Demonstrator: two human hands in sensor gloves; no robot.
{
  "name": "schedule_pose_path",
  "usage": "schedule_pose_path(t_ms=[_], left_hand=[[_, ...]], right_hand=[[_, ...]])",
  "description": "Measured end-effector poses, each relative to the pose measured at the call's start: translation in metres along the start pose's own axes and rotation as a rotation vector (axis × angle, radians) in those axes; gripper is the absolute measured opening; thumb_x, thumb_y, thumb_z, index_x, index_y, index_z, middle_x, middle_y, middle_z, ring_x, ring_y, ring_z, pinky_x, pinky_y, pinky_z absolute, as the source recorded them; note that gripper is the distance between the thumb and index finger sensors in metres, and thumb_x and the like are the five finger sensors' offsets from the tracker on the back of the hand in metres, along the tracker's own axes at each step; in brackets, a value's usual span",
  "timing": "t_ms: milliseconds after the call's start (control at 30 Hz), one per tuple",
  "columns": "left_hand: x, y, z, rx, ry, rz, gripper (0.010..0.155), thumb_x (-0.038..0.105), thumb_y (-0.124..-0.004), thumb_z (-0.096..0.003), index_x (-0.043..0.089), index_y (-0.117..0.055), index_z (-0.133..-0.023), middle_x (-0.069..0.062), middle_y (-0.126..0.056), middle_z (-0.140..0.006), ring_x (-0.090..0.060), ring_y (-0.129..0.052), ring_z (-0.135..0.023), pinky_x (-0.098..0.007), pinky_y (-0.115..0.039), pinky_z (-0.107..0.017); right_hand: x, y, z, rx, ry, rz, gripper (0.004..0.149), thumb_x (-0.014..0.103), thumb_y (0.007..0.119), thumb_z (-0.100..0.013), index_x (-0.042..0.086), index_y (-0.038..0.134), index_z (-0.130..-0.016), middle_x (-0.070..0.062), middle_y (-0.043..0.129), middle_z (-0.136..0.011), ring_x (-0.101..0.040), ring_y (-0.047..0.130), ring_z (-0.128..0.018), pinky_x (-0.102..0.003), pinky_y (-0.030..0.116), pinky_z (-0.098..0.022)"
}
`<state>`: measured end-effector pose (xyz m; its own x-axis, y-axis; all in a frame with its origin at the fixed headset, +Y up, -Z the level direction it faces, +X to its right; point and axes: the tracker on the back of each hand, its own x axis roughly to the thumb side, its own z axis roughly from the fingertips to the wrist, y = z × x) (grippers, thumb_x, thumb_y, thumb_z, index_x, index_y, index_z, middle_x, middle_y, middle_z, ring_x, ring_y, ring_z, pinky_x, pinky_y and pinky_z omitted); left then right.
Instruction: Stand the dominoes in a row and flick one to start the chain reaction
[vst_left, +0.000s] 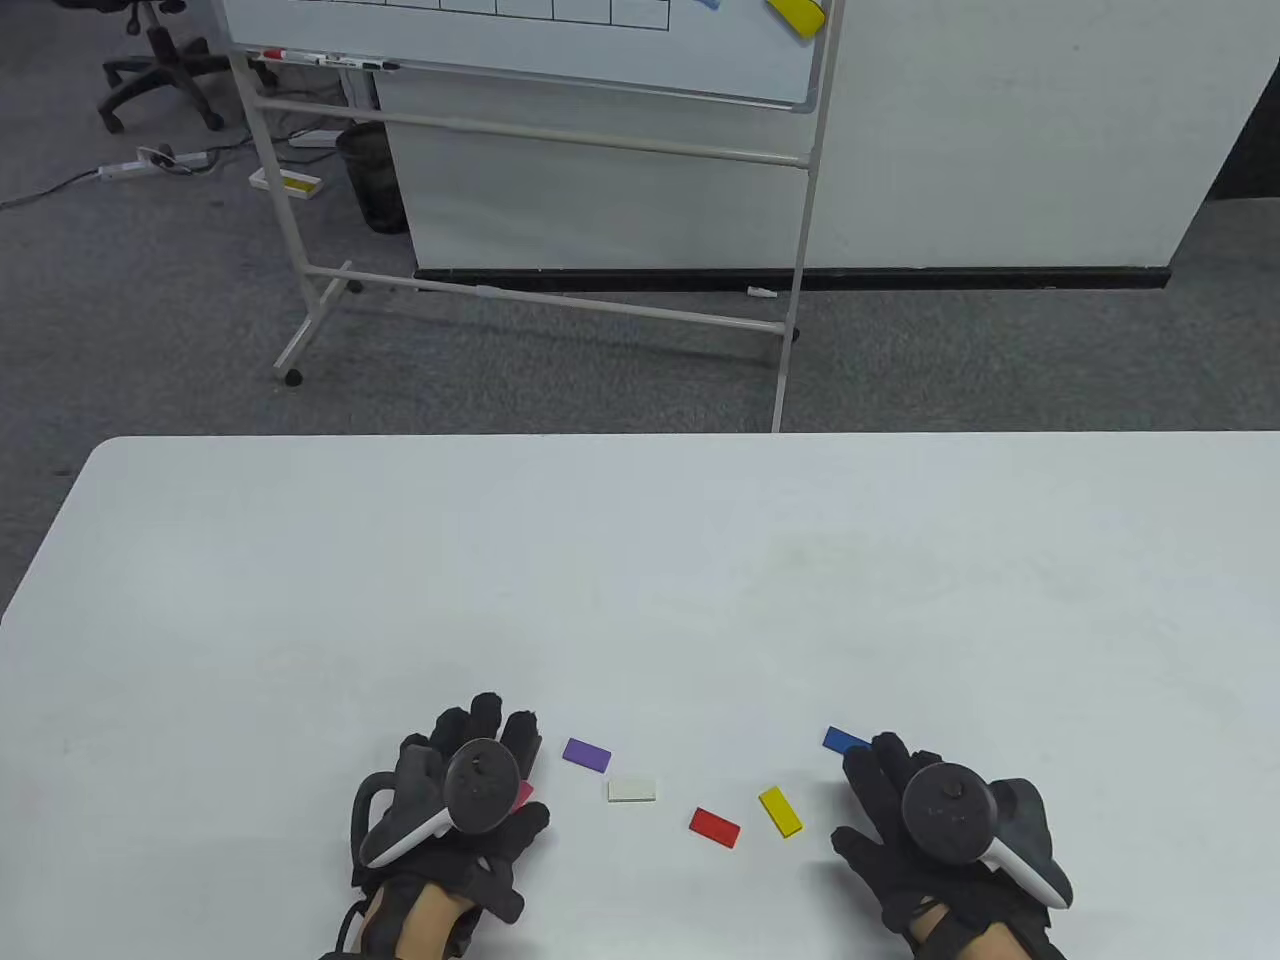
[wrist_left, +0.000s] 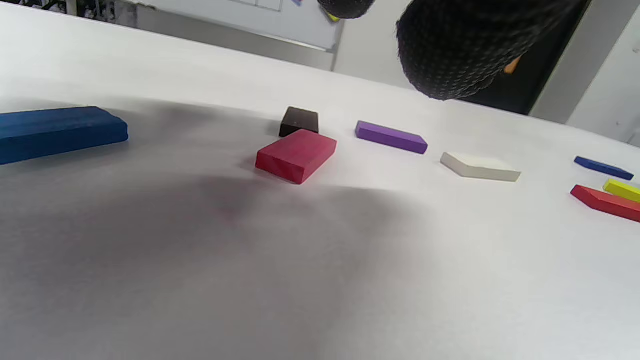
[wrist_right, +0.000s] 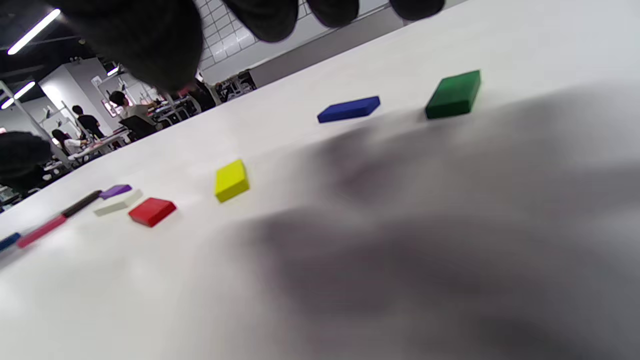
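Note:
All the dominoes lie flat near the table's front edge. Between my hands are a purple domino (vst_left: 587, 755), a white domino (vst_left: 632, 789), a red domino (vst_left: 714, 827) and a yellow domino (vst_left: 780, 811). My left hand (vst_left: 470, 785) hovers with relaxed fingers over a crimson domino (wrist_left: 296, 155), with a dark domino (wrist_left: 299, 121) behind it and a blue domino (wrist_left: 60, 131) to its left. My right hand (vst_left: 925, 805) hovers empty, its fingertips by a second blue domino (vst_left: 845, 741). A green domino (wrist_right: 454, 94) lies under that hand and is hidden in the table view.
The white table (vst_left: 640, 560) stretches wide and bare beyond the dominoes. Past its far edge stand a rolling whiteboard (vst_left: 540, 60) and a white partition (vst_left: 1000, 140) on grey carpet. People sit at desks far off in the right wrist view.

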<state>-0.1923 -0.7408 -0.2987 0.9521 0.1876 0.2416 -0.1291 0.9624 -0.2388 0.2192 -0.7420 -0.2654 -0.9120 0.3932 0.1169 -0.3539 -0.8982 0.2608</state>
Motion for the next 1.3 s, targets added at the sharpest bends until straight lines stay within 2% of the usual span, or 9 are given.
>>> schedule_pose_path(t_ms=[200,367,500,667,833,900,967,1233,1300], left_hand=[[0.001,0.000,0.002,0.012,0.001,-0.015,0.085,0.056,-0.076,-0.0505,0.024,-0.030,-0.114,-0.010,-0.011,-0.116,-0.048,-0.023,-0.108,-0.073,-0.026,-0.070],[-0.003,0.002,0.004,0.021,0.006,0.010,0.085,0.056,-0.077,-0.0504,0.023,-0.030,-0.114,-0.011,-0.011,-0.116,-0.049,-0.023,-0.108,-0.073,-0.026,-0.070],[-0.006,0.001,0.002,0.017,0.008,0.030,0.085,0.056,-0.077,-0.0505,0.023,-0.031,-0.114,-0.011,-0.011,-0.116,-0.049,-0.023,-0.108,-0.073,-0.026,-0.070],[-0.010,0.002,0.001,0.010,0.011,0.053,0.085,0.056,-0.077,-0.0505,0.023,-0.031,-0.114,-0.011,-0.011,-0.116,-0.048,-0.023,-0.108,-0.073,-0.026,-0.070],[-0.010,0.004,0.001,0.012,0.006,0.086,0.084,0.056,-0.077,-0.0505,0.023,-0.032,-0.114,-0.011,-0.012,-0.117,-0.049,-0.024,-0.108,-0.073,-0.026,-0.070],[-0.009,0.003,0.001,0.001,0.004,0.079,0.084,0.056,-0.077,-0.0504,0.023,-0.032,-0.114,-0.011,-0.012,-0.117,-0.049,-0.024,-0.108,-0.073,-0.026,-0.070],[-0.009,0.002,0.000,-0.008,-0.001,0.065,0.084,0.056,-0.077,-0.0505,0.023,-0.032,-0.114,-0.011,-0.012,-0.117,-0.049,-0.024,-0.108,-0.073,-0.027,-0.070],[-0.011,0.000,-0.001,-0.032,0.008,0.071,0.084,0.057,-0.077,-0.0504,0.023,-0.033,-0.114,-0.011,-0.012,-0.117,-0.049,-0.024,-0.108,-0.073,-0.027,-0.069],[-0.011,0.001,0.000,-0.032,0.009,0.078,0.084,0.057,-0.077,-0.0504,0.022,-0.033,-0.114,-0.011,-0.013,-0.117,-0.049,-0.024,-0.108,-0.073,-0.027,-0.069]], right_hand=[[0.003,-0.001,0.002,-0.017,-0.007,0.001,0.080,0.055,0.073,-0.051,0.023,0.034,-0.113,-0.011,0.025,-0.120,-0.053,0.029,-0.108,-0.078,0.027,-0.066],[-0.008,-0.013,0.007,-0.101,0.027,-0.037,0.082,0.055,0.074,-0.051,0.022,0.031,-0.113,-0.013,0.027,-0.119,-0.054,0.031,-0.108,-0.078,0.028,-0.066],[-0.027,-0.019,0.011,-0.144,0.113,-0.061,0.082,0.053,0.078,-0.050,0.020,0.037,-0.113,-0.015,0.040,-0.118,-0.054,0.043,-0.106,-0.076,0.038,-0.066],[-0.050,-0.021,0.003,-0.248,0.306,0.073,0.079,0.047,0.086,-0.048,0.016,0.049,-0.110,-0.017,0.064,-0.110,-0.049,0.067,-0.099,-0.069,0.056,-0.063],[-0.054,-0.001,-0.018,-0.205,0.447,0.236,0.092,0.061,0.087,-0.042,0.013,0.047,-0.109,-0.018,0.073,-0.104,-0.046,0.076,-0.094,-0.064,0.064,-0.061],[-0.048,0.008,-0.025,-0.165,0.470,0.254,0.103,0.067,0.085,-0.041,0.012,0.033,-0.110,-0.021,0.060,-0.108,-0.049,0.067,-0.097,-0.066,0.059,-0.063],[-0.036,0.012,-0.031,-0.209,0.485,0.329,0.102,0.068,0.080,-0.041,0.012,0.031,-0.110,-0.018,0.064,-0.107,-0.046,0.071,-0.097,-0.064,0.062,-0.064],[-0.008,0.014,-0.042,-0.309,0.452,0.503,0.078,0.042,0.091,-0.046,0.009,0.054,-0.107,-0.006,0.093,-0.083,-0.030,0.100,-0.069,-0.056,0.078,-0.055],[-0.004,0.015,-0.042,-0.296,0.437,0.553,0.076,0.041,0.092,-0.046,0.009,0.058,-0.105,-0.007,0.095,-0.081,-0.030,0.101,-0.066,-0.056,0.079,-0.054]])
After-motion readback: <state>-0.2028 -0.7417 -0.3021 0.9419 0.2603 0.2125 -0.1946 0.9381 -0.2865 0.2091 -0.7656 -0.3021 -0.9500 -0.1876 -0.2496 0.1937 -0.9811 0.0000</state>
